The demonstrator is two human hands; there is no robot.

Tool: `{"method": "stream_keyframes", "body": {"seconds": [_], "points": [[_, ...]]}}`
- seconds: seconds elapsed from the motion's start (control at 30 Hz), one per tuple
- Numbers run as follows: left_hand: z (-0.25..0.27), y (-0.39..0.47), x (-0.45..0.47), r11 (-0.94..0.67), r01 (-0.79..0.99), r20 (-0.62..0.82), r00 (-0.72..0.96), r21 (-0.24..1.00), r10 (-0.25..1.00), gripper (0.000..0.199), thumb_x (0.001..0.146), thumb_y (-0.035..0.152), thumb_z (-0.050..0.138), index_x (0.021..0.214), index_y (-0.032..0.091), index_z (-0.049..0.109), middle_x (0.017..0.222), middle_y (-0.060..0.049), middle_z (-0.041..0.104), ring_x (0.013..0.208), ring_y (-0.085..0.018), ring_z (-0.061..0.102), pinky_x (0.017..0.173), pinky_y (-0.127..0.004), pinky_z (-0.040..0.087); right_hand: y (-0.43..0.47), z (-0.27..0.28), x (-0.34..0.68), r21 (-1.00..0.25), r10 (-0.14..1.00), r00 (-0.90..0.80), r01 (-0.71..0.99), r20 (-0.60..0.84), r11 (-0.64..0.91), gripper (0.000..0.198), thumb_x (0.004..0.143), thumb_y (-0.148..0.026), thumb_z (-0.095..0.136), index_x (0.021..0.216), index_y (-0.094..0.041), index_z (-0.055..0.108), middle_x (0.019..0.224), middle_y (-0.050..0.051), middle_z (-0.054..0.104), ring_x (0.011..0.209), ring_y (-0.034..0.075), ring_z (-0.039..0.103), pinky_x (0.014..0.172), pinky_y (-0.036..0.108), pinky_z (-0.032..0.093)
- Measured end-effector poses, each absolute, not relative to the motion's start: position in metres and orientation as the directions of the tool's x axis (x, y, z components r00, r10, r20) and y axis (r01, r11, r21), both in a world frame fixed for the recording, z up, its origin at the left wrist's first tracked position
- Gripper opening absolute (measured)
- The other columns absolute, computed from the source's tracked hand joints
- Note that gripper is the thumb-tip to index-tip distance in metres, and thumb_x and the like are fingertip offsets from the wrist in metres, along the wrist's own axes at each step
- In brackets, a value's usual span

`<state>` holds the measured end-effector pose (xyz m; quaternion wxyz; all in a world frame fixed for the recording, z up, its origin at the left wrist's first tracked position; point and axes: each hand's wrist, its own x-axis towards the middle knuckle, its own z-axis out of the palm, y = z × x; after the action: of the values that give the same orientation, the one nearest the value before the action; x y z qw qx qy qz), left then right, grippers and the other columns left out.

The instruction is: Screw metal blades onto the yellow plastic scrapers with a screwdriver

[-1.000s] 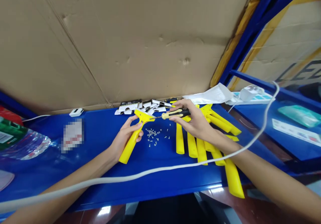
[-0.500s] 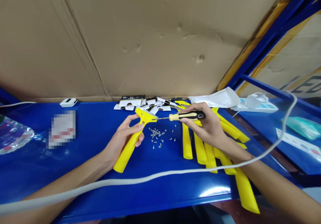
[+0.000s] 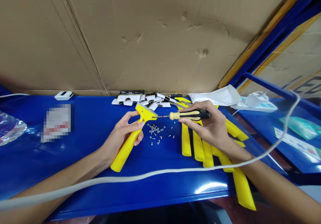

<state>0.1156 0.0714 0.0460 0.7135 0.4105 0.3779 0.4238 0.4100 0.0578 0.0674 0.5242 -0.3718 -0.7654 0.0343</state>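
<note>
My left hand (image 3: 127, 128) is wrapped round the neck of a yellow scraper (image 3: 125, 152), its head tilted up to the right and its handle pointing down-left. In my right hand (image 3: 210, 123) is a screwdriver (image 3: 188, 115) with a cream and black handle, held level. The tip of its thin shaft meets the scraper's head, where a screw is too small to make out. Below the shaft, loose small screws and nuts (image 3: 155, 129) lie scattered on the blue table (image 3: 160, 190). Several more yellow scrapers (image 3: 186, 140) lie beneath and beside my right hand.
White and black cardboard sleeves (image 3: 130, 96) are heaped at the back, by a white plastic bag (image 3: 215, 96) and a power strip (image 3: 268, 106). A white cable (image 3: 163, 171) crosses in front of both forearms. At left are a small white device (image 3: 63, 95) and a blurred packet (image 3: 57, 123).
The view has shifted slightly, so the table's contents sit a little higher and further left. Both hands keep their grips, with the screwdriver tip still at the scraper head.
</note>
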Motion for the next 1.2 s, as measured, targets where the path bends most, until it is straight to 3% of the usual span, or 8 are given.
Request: {"method": "stream_keyframes", "body": {"seconds": [0.1,0.3,0.5,0.77,0.93,1.03,1.13,1.2], "points": [[0.046,0.07,0.115,0.299,-0.303,-0.184,0.354,0.905,0.917,0.055,0.082,0.029,0.09,0.123,0.026,0.055,0.068,0.003,0.066,0.047,-0.012,0.058,0.045,-0.02,0.04,0.059,0.068,0.411,-0.43,0.594,-0.13,0.57,0.794,0.7,0.036,0.086,-0.033,0.092,0.11,-0.028,0.066,0.097,0.002,0.076,0.086,0.023,0.076,0.076,0.04,0.062],[0.048,0.072,0.114,0.284,-0.287,-0.183,0.334,0.915,0.925,0.054,0.084,0.031,0.088,0.129,0.025,0.057,0.06,0.004,0.062,0.047,-0.013,0.056,0.047,-0.02,0.041,0.061,0.064,0.41,-0.599,0.663,-0.273,0.288,0.696,0.747,0.043,0.095,-0.018,0.081,0.128,-0.028,0.056,0.126,0.007,0.077,0.121,0.028,0.076,0.104,0.052,0.062],[0.044,0.073,0.113,0.3,-0.275,-0.193,0.356,0.913,0.914,0.058,0.084,0.032,0.09,0.131,0.026,0.057,0.066,0.002,0.066,0.048,-0.013,0.058,0.047,-0.021,0.043,0.062,0.059,0.41,-0.537,0.629,-0.184,0.376,0.756,0.755,0.041,0.086,-0.025,0.092,0.115,-0.028,0.063,0.109,0.003,0.081,0.104,0.027,0.081,0.093,0.047,0.065],[0.047,0.073,0.115,0.291,-0.303,-0.158,0.396,0.908,0.904,0.053,0.083,0.031,0.09,0.124,0.025,0.057,0.061,0.003,0.064,0.046,-0.014,0.058,0.045,-0.02,0.043,0.061,0.064,0.409,-0.567,0.663,-0.074,0.451,0.745,0.689,0.041,0.085,-0.035,0.093,0.111,-0.028,0.062,0.099,0.002,0.078,0.092,0.024,0.08,0.079,0.04,0.063],[0.054,0.068,0.114,0.288,-0.358,-0.101,0.459,0.888,0.883,0.045,0.087,0.029,0.084,0.124,0.027,0.058,0.063,0.002,0.065,0.043,-0.012,0.056,0.043,-0.019,0.04,0.078,0.076,0.418,-0.722,0.711,0.122,0.104,0.692,0.684,0.028,0.103,-0.04,0.072,0.119,-0.032,0.051,0.096,0.0,0.077,0.092,0.023,0.08,0.09,0.045,0.065],[0.056,0.068,0.11,0.282,-0.385,-0.08,0.465,0.879,0.882,0.043,0.088,0.026,0.083,0.123,0.027,0.058,0.067,0.002,0.064,0.046,-0.011,0.056,0.043,-0.018,0.041,0.09,0.09,0.428,-0.78,0.769,0.161,0.001,0.618,0.626,0.022,0.103,-0.041,0.071,0.112,-0.032,0.053,0.088,-0.004,0.067,0.073,0.017,0.074,0.075,0.04,0.065],[0.056,0.071,0.107,0.283,-0.397,-0.068,0.475,0.873,0.877,0.042,0.088,0.024,0.083,0.122,0.026,0.059,0.067,0.003,0.062,0.048,-0.012,0.058,0.045,-0.019,0.044,0.099,0.104,0.434,-0.848,0.866,-0.001,0.204,0.5,0.49,0.024,0.098,-0.045,0.076,0.1,-0.028,0.059,0.072,-0.007,0.056,0.048,0.011,0.051,0.05,0.031,0.05],[0.056,0.073,0.107,0.275,-0.407,-0.06,0.468,0.871,0.882,0.043,0.086,0.023,0.084,0.122,0.026,0.059,0.071,0.002,0.065,0.049,-0.011,0.058,0.045,-0.019,0.044,0.104,0.108,0.435,-0.752,0.899,-0.223,0.492,0.378,0.438,0.029,0.094,-0.05,0.08,0.096,-0.025,0.067,0.071,-0.004,0.062,0.053,0.013,0.053,0.051,0.031,0.046]]}}
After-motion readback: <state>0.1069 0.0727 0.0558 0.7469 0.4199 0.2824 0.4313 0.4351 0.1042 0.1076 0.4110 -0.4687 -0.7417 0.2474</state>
